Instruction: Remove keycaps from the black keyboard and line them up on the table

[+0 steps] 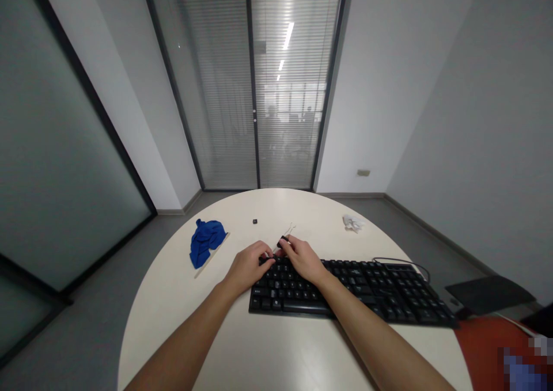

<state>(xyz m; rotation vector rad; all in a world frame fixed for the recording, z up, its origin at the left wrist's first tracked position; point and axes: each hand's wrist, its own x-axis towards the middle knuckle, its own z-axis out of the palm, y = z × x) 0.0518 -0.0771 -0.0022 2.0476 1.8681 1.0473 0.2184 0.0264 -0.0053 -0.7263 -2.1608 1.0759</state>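
Observation:
A black keyboard [298, 306] lies across the table in front of me. My left hand [249, 266] grips its far left corner, thumb over the top and fingers curled at the back edge. Just right of it, above the keyboard's far edge, my right hand [303, 258] is closed on a small black piece [282, 241]. Thin pale wires [291, 228] stick out beyond these fingers; whether they join the black piece I cannot tell. Farther back on the table sits a small black keycap [254, 221].
A crumpled blue cloth [207, 240] lies at the left beside a thin wooden stick [211, 257]. Crumpled white material [353, 223] is at the back right. The keyboard cable [406, 260] curls behind the keyboard. A red chair [484, 345] stands past the right edge of the round table [159, 327].

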